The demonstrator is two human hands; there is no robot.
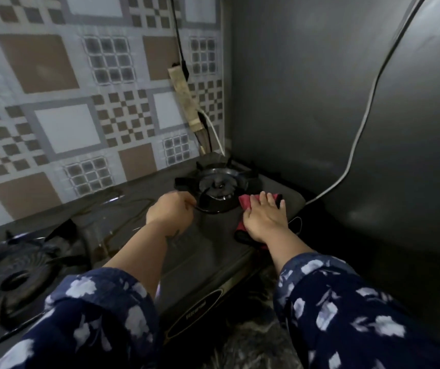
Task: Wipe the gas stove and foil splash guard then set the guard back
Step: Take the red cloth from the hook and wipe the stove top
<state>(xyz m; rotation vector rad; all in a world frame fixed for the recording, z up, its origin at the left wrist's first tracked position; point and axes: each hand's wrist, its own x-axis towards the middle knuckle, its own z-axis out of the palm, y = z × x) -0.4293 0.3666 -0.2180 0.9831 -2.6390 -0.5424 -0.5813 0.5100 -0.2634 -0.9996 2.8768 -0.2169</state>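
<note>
The dark gas stove (208, 251) fills the lower middle of the head view. Its right burner (217, 186) has a black pan support around it. My left hand (171, 211) is closed on the front left rim of that support. My right hand (262, 217) lies flat, fingers spread, pressing a red cloth (245, 202) onto the stove top just right of the burner. Behind the stove stands a shiny sheet (61, 129) printed with brown, grey and white squares; I cannot tell whether it is the foil guard.
A second burner (16, 280) sits at the lower left. A grey wall (306, 89) closes the right side, with a white cable (368, 113) running down it to the stove's corner. A taped bundle (184, 97) and black cord hang in the back corner.
</note>
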